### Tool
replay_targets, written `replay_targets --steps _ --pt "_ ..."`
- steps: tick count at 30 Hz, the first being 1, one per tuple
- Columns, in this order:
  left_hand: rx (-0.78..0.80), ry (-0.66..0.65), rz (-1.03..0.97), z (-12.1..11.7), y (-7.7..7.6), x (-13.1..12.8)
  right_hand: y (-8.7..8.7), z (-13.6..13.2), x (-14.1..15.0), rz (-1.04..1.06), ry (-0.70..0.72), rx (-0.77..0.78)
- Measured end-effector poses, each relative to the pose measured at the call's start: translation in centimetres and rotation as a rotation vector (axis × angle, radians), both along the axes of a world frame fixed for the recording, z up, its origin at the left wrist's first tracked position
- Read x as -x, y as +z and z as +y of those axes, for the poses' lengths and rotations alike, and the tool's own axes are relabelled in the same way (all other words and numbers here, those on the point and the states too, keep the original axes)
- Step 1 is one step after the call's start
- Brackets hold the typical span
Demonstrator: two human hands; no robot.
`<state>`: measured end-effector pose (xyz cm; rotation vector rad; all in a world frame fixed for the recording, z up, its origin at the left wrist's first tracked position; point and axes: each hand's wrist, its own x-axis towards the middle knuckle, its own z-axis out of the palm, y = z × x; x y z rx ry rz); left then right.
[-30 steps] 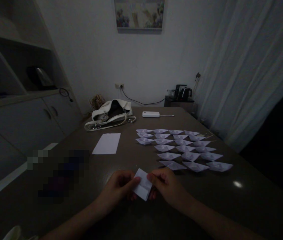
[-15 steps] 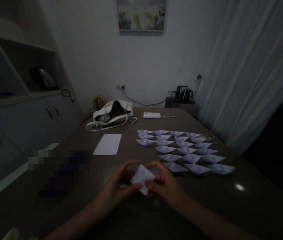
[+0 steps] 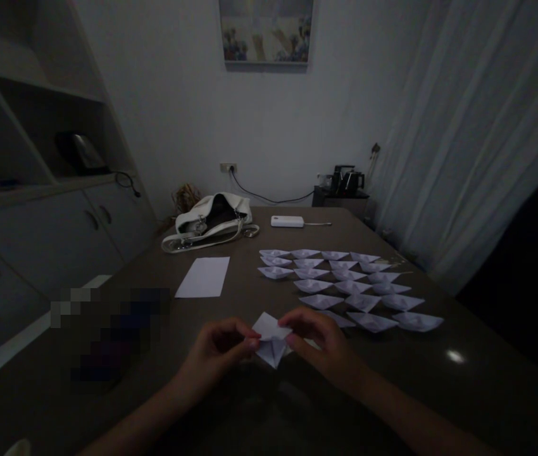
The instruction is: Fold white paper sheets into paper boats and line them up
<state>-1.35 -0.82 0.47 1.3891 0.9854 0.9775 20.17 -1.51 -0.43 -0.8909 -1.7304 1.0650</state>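
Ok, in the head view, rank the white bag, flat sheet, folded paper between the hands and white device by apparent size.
1. White bag
2. Flat sheet
3. Folded paper, though nearest the camera
4. White device

Small folded white paper piece [image 3: 268,328], plain, with bluish-grey shading. Rows of pointed white paper boats [image 3: 354,287], unpatterned, lavender-tinged. Flat rectangular sheet of plain white paper [image 3: 204,277]. Broad, dark brown tabletop [image 3: 245,285]. Soft cream-white handbag [image 3: 195,217], its inside dark, its rings silvery. Slim white oblong device [image 3: 287,221]. Pale grey, vertically shaded curtain [image 3: 463,126]. Black kettle [image 3: 353,182].
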Motion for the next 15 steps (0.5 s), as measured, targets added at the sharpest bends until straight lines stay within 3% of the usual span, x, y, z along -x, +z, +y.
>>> replay_targets --steps 8,15 --pt "0.015 -0.018 -0.032 0.3 -0.2 -0.2 -1.1 0.5 0.9 0.185 -0.078 0.177" --pt "0.01 0.06 -0.071 0.0 -0.2 -0.5 -1.1 0.0 1.3 0.166 -0.201 0.154"
